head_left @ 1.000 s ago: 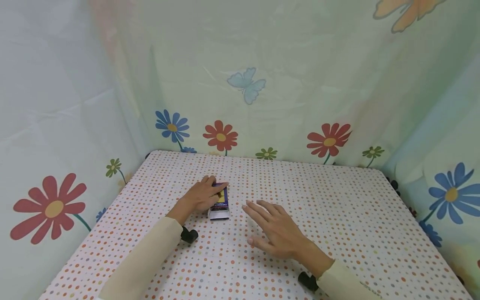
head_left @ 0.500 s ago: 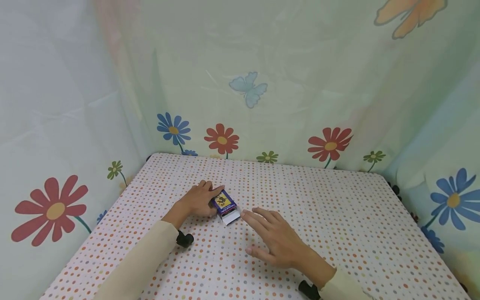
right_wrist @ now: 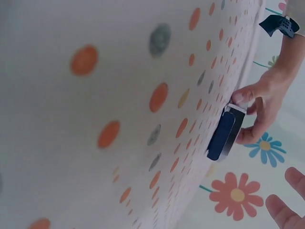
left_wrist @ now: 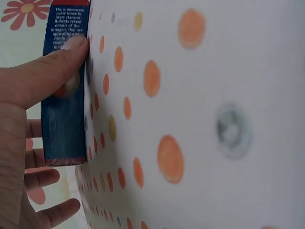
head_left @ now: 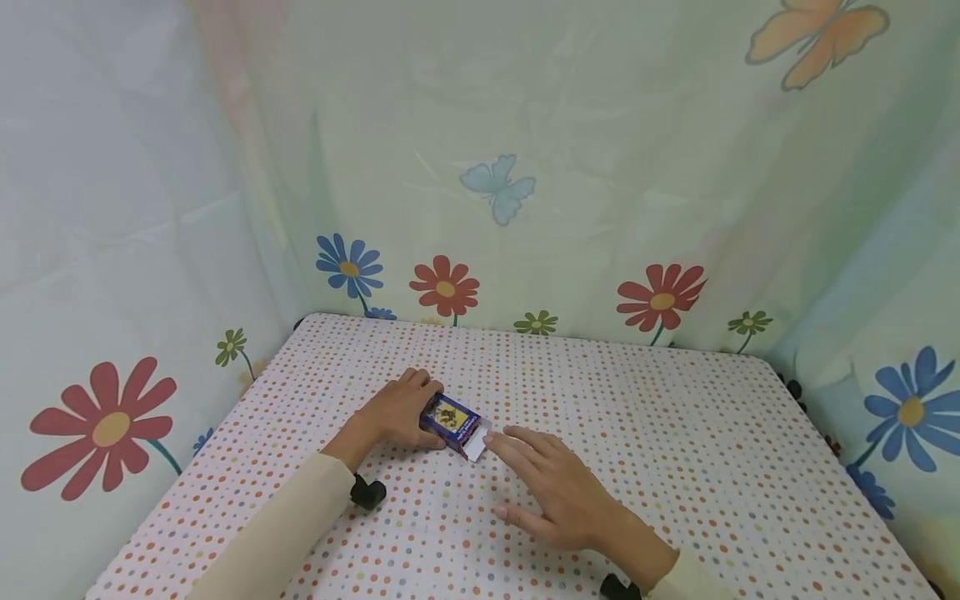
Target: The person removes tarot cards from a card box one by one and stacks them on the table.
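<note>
A small blue card box [head_left: 454, 417] with a yellow picture on top lies on the dotted table, angled toward the right. Its white end flap [head_left: 477, 443] stands open. My left hand [head_left: 397, 414] grips the box from its left end; in the left wrist view the thumb presses the printed side [left_wrist: 64, 121] and the fingers are partly hidden behind the box. My right hand [head_left: 558, 492] is spread beside the flap, fingertips right at its edge, holding nothing. The right wrist view has the box's dark end [right_wrist: 220, 137] facing me, with two right fingertips [right_wrist: 281, 212] at the lower right.
The table [head_left: 637, 433] wears a white cover with coloured dots. A flower-and-butterfly curtain [head_left: 585, 192] stands behind it and along both sides. A black wrist mount [head_left: 367, 492] sits under the left sleeve, another [head_left: 619, 587] under the right.
My left hand has turned the box, so its open flap end has swung rightward toward my right hand. The right hand has stayed almost in place.
</note>
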The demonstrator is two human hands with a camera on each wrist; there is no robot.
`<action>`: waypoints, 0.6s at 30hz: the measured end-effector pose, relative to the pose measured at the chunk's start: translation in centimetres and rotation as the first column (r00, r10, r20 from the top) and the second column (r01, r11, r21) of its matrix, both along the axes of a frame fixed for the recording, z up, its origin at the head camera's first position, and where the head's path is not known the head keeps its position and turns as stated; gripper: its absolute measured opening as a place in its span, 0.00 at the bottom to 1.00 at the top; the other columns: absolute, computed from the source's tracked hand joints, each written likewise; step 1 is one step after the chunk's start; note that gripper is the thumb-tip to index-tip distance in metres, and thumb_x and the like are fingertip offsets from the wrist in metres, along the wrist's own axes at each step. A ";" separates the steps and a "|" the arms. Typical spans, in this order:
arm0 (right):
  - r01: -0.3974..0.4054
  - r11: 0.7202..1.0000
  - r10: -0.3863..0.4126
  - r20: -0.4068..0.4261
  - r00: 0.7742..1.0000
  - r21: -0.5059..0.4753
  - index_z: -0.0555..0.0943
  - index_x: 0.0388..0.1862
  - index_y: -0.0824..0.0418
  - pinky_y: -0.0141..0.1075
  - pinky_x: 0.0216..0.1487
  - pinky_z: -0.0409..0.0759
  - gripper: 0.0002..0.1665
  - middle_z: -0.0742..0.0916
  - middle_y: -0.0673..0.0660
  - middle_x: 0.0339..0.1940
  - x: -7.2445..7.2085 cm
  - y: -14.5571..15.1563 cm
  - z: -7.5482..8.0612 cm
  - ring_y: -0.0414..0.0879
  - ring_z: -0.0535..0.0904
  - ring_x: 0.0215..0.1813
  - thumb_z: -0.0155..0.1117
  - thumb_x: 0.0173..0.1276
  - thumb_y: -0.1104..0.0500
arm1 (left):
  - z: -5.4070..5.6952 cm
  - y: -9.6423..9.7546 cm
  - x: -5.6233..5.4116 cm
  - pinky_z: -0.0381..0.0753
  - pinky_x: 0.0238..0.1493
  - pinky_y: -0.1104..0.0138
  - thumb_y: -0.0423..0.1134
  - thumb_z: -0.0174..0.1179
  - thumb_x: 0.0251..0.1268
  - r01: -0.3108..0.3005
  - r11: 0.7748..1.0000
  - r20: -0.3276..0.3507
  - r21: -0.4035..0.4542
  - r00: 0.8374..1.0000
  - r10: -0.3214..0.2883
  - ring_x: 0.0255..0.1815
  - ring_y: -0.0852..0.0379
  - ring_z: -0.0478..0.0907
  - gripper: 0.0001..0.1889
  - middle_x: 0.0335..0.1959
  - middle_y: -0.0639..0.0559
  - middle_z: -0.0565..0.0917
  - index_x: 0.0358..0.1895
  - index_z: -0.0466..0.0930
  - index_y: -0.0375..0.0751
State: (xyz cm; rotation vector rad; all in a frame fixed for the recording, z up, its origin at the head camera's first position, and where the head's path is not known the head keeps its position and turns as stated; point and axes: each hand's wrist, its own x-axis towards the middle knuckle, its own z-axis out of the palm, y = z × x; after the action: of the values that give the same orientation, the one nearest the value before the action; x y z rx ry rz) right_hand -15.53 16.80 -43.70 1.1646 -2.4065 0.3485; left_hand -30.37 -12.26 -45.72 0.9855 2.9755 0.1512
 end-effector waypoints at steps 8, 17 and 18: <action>0.062 0.998 -0.062 0.064 0.996 0.001 0.57 0.82 0.45 0.55 0.68 0.70 0.48 0.69 0.45 0.78 -0.1 0.3 0.1 0.52 0.62 0.79 0.65 0.68 0.41 | -0.3 0.1 1.0 0.74 0.55 0.51 0.81 0.65 0.39 0.029 0.999 0.019 0.041 0.999 -0.030 0.54 0.54 0.69 0.52 0.55 0.52 0.75 0.62 0.72 0.45; 0.091 0.995 -0.087 0.109 0.990 -0.038 0.56 0.82 0.44 0.57 0.67 0.70 0.49 0.71 0.49 0.78 -0.2 0.5 -0.4 0.53 0.63 0.78 0.67 0.66 0.42 | -0.3 -0.2 2.8 0.78 0.55 0.56 0.78 0.63 0.46 0.078 0.989 0.044 0.124 0.995 -0.084 0.52 0.56 0.76 0.50 0.54 0.52 0.79 0.66 0.71 0.43; 0.090 0.995 -0.086 0.108 0.990 -0.041 0.56 0.82 0.44 0.57 0.67 0.70 0.49 0.71 0.49 0.77 -0.3 0.5 -0.4 0.53 0.63 0.78 0.67 0.66 0.42 | -0.3 -0.2 3.0 0.78 0.53 0.57 0.77 0.63 0.47 0.084 0.987 0.050 0.135 0.995 -0.091 0.50 0.57 0.75 0.49 0.52 0.53 0.79 0.65 0.71 0.44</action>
State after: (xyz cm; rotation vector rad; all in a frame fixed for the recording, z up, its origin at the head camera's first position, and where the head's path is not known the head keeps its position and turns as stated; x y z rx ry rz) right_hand -15.80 17.32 -44.06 1.0402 -2.5178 0.4454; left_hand -27.35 -12.49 -45.98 1.1038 2.8974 0.3732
